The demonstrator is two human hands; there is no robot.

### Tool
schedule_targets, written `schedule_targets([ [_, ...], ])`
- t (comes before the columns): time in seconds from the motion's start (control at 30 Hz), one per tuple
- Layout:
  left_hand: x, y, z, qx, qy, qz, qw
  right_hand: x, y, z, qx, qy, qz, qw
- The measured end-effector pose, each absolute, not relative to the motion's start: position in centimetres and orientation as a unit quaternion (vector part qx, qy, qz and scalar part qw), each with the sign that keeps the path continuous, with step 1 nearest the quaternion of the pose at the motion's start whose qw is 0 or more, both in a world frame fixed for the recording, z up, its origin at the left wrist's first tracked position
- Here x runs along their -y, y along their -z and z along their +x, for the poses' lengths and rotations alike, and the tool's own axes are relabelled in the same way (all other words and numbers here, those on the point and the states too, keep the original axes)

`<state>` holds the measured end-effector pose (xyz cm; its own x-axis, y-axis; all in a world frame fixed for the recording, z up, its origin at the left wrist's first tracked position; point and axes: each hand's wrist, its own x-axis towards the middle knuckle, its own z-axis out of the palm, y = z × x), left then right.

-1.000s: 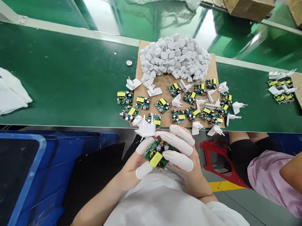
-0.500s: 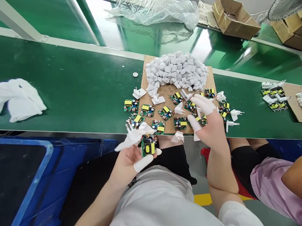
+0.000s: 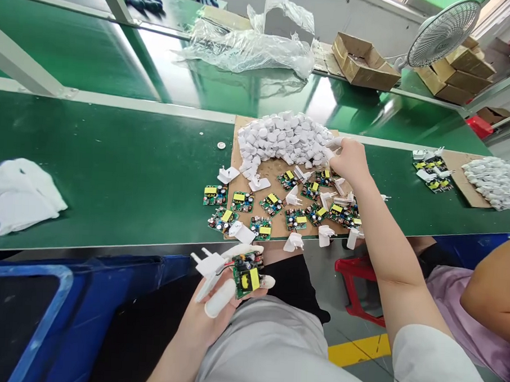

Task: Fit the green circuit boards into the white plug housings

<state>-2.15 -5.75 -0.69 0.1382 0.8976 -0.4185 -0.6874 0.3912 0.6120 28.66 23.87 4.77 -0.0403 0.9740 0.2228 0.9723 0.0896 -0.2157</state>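
Observation:
My left hand, with white finger cots, is closed around a green circuit board with a yellow transformer. A white two-pin plug is wired to this board and lies across the same hand. My right hand, also in finger cots, reaches to the right end of a heap of small white plastic pieces. Its thumb and forefinger are drawn together there; their tips blend with the white pieces, so what they grip cannot be made out. Several more circuit boards with white plugs lie in front of the heap.
The heap stands on a cardboard sheet on the green bench. White gloves lie at left, above a blue bin. At right are another white pile, a red stool and a person's arm.
My right hand has moved from above the boards, fingers spread, up to the heap's right end. My left hand still holds the board, now turned slightly. The view has tilted upward.

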Motion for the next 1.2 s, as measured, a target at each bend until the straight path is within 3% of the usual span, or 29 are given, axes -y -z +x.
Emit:
schedule_targets([
  [0.17,5.1,-0.1,-1.5,-0.380,-0.544,0.095,0.742,-24.1,-4.2,29.4,0.774,0.009,-0.628,0.075],
  [0.43,4.7,-1.1,-0.4,-0.389,-0.542,0.101,0.738,-23.4,-2.8,25.3,0.792,0.123,-0.597,0.039],
  [0.63,4.9,-1.3,-0.7,-0.387,-0.569,0.093,0.719,-24.3,-1.8,25.5,0.793,0.122,-0.596,0.023],
  [0.9,3.8,-2.4,-0.7,-0.342,-0.572,0.091,0.740,-25.7,-1.4,29.5,0.871,0.130,-0.474,0.002],
  [1.07,3.9,-1.9,-0.9,-0.330,-0.558,0.094,0.755,-25.6,-2.1,31.1,0.896,0.081,-0.435,0.042],
  [1.2,3.7,-0.9,-0.8,-0.365,-0.573,0.084,0.729,-23.8,-3.0,30.7,0.841,-0.003,-0.503,0.200],
])
